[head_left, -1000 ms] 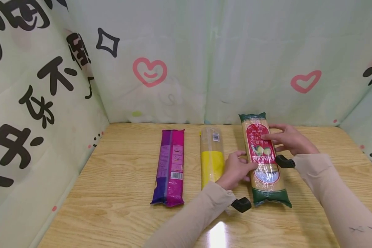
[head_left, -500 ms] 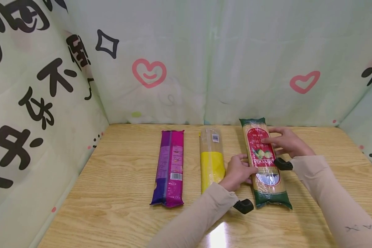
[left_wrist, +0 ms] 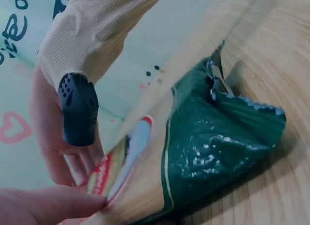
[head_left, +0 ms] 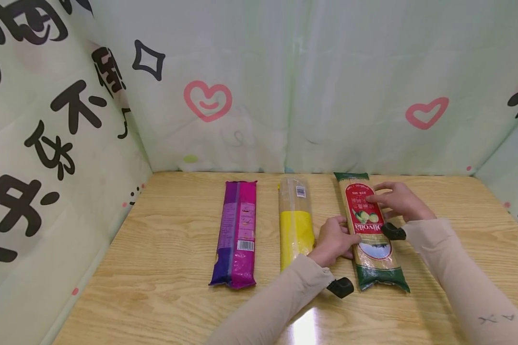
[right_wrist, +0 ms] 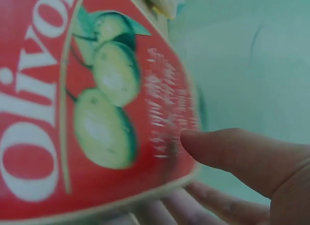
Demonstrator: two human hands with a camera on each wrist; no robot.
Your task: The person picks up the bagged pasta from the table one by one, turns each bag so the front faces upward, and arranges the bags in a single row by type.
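Note:
In the head view, a bag of spaghetti (head_left: 364, 249) with green ends and a red label lies slightly slanted at the right of the table. My left hand (head_left: 333, 240) holds its left edge, thumb on top. On the opposite edge, farther back, my right hand (head_left: 403, 201) grips it with the thumb over the label. The left wrist view shows the crimped green end (left_wrist: 218, 147) close over the wood and my left thumb (left_wrist: 58, 205) on the wrapper. Up close in the right wrist view are the printed olives (right_wrist: 109, 128) and my right thumb (right_wrist: 237, 154); the fingers go under the bag.
Just left of the left hand lies a clear and yellow pack (head_left: 294, 235), its near end hidden by the forearm. Farther left is a purple and pink packet (head_left: 237, 235). A printed curtain (head_left: 259, 96) closes off the back of the wooden table (head_left: 164, 268).
The far end of the spaghetti bag has come down and nearer, so the bag looks flatter and shorter. Both hands have kept their hold, the right one lowering with it.

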